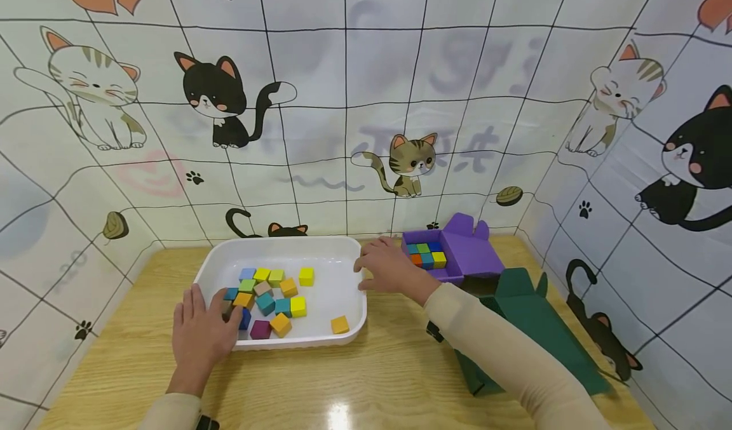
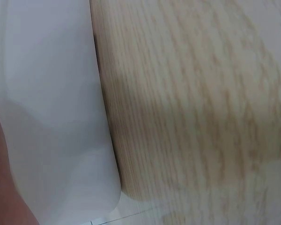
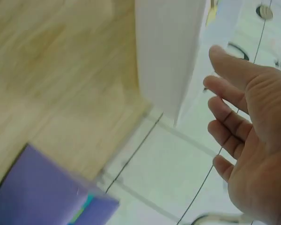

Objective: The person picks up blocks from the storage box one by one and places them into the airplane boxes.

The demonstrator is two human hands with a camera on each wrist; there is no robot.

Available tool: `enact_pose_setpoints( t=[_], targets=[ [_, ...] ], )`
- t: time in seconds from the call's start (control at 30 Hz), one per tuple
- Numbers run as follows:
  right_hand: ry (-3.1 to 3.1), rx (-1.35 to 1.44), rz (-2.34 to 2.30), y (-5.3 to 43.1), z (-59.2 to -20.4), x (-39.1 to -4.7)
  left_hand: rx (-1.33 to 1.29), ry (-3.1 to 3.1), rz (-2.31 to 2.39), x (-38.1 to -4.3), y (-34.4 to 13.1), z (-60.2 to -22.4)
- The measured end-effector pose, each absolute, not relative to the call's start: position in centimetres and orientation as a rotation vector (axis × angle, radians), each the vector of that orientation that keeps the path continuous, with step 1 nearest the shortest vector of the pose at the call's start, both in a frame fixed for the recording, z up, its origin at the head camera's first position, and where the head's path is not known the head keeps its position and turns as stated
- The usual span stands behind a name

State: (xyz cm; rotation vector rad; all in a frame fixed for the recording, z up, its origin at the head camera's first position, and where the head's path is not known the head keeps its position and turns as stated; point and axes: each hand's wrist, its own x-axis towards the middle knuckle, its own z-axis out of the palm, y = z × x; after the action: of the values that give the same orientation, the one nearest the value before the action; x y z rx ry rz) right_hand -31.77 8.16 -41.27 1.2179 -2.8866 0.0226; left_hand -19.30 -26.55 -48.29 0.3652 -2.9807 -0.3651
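Observation:
A white tray (image 1: pixel 332 252) on the wooden table holds several small cubes in yellow, orange, green, blue, teal and purple. My left hand (image 1: pixel 203 331) lies over the tray's front left corner, fingers spread, with the thumb close to a dark blue cube (image 1: pixel 244 319). At the right rim is my right hand (image 1: pixel 389 266), its fingers bent slightly toward the tray. The right wrist view shows that palm bare, beside the tray's wall (image 3: pixel 166 56). In the left wrist view, only an edge of the left hand shows along the tray's outer wall (image 2: pixel 56 108).
Behind my right forearm stands an open purple box (image 1: pixel 426 277) with several coloured cubes inside. A dark green box (image 1: pixel 532 322) with its lid raised sits at the right, partly hidden by the sleeve. A cat-print sheet (image 1: pixel 343 131) encloses the table (image 1: pixel 297 392).

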Motion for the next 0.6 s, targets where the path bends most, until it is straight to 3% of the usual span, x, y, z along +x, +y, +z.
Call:
enact_pose_setpoints(
  t=[0.6],
  targets=[
    [-2.937, 1.508, -0.125, 4.1, -44.7, -30.1, 0.359, -2.972, -0.373, -19.2, -26.6, -48.4]
  ],
)
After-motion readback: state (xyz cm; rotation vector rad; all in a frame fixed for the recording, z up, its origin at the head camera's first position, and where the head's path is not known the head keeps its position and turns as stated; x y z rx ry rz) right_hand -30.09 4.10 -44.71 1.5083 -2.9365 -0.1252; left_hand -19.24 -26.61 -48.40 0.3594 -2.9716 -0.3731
